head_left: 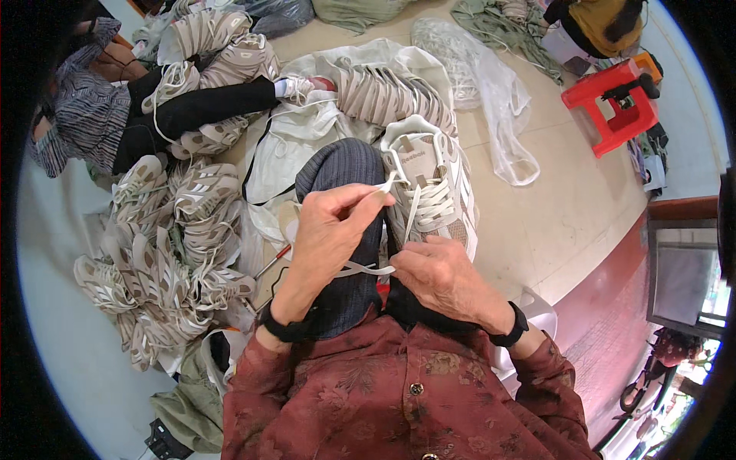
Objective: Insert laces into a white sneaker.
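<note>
A beige and white sneaker (462,201) rests by my right knee, its tongue and collar towards the far side. White lace (434,201) criss-crosses its front. My left hand (328,234) is closed, thumb and forefinger pinching the lace by the upper eyelets on the shoe's left side. Beside the toe, my right hand (446,277) is curled shut on a flat stretch of lace that trails out to the left beneath my left wrist. The tips of the right fingers are hidden.
Many similar shoes lie in a heap (165,261) at the left, and a packed row of them (395,96) sits ahead on white sheeting. A co-worker's black-trousered leg (222,107) reaches in from the left. A clear plastic bag (502,115) and a red stool (606,115) stand right.
</note>
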Motion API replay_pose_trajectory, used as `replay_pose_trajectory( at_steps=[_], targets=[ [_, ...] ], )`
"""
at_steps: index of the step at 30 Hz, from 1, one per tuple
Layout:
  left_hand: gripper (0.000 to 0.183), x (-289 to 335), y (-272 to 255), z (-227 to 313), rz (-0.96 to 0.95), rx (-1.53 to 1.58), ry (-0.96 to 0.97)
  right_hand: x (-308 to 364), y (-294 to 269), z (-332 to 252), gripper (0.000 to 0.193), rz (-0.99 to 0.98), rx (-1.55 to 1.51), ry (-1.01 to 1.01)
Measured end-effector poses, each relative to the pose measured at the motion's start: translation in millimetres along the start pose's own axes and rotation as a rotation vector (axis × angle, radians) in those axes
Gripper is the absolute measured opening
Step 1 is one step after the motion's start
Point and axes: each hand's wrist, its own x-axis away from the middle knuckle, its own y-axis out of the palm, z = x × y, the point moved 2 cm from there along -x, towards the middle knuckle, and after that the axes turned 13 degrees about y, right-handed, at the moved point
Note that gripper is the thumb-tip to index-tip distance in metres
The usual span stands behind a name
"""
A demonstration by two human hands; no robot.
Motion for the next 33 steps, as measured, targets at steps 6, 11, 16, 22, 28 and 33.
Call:
replay_pose_trajectory(
  at_steps=[6, 11, 16, 22, 28, 33],
  targets=[
    [0.022, -17.6, 14.1, -15.1, -0.033, 0.038, 0.017, 2.1, -3.1, 2.5, 0.011, -0.004, -0.068, 0.027],
    [0.021, -17.7, 17.4, -10.7, -0.02, 0.194, 0.077, 1.4, -10.6, 1.8, 0.019, 0.069, -0.283, 0.038],
    [0.023, -6.4, 12.2, 1.8, -0.061, 0.107, 0.102, -7.8, -48.0, 15.3, 0.038, 0.279, -0.409, 0.205],
    [0.021, -0.1, 12.0, 13.1, -0.093, 0.147, 0.146, -26.5, -52.5, 18.3, 0.029, 0.218, -0.364, 0.111],
    [0.018, 5.1, 3.8, 7.1, -0.099, 0.121, 0.116, -16.5, -40.6, 30.3, 0.014, 0.154, -0.863, 0.43],
    [0.018, 7.5, -5.5, -2.4, -0.138, -0.114, 0.182, -17.1, -39.0, 32.8, 0.014, 0.158, -0.896, 0.483]
  ],
)
